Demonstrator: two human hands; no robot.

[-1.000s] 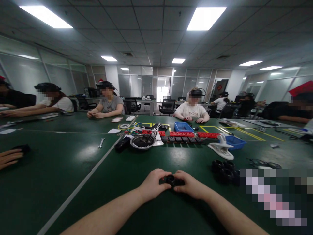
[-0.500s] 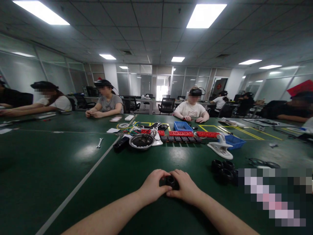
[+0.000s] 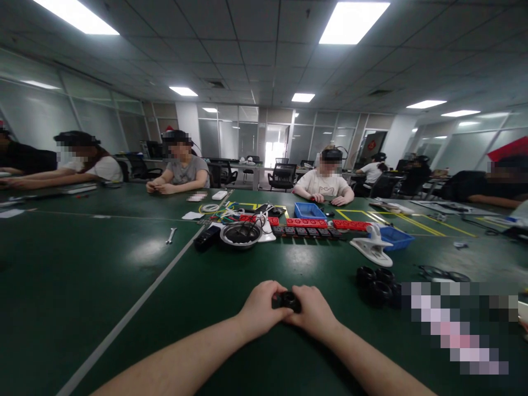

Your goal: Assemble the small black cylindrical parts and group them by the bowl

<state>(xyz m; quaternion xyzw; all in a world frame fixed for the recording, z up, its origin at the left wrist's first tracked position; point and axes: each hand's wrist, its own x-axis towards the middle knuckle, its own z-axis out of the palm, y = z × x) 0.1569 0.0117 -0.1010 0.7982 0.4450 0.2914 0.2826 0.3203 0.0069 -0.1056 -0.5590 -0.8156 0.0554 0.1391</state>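
Close in front of me, over the green table [image 3: 206, 341], both my hands are curled around a black round part [image 3: 291, 300] with a hole in its middle. My left hand [image 3: 260, 308] closes on it from the left, thumb along the near side. From the other side my right hand [image 3: 317, 309] grips it, the fingers bent over its edge. A dark bit shows against the left fingers; whether it is a separate piece I cannot tell. Several black ring-shaped parts [image 3: 379, 290] of a like look stand together to the right.
Further back lie a round pan-like metal piece [image 3: 240, 246], a white clip-shaped stand [image 3: 373, 250], red strips [image 3: 307, 223], and blue trays [image 3: 309, 210]. A wrench [image 3: 171, 236] rests at left. A co-worker [image 3: 324, 184] sits across the table. The lower right is pixelated.
My fingers have shifted around the black round part, and the right thumb is now less visible. The part seems slightly turned or raised. Small view shifts come from the head moving.
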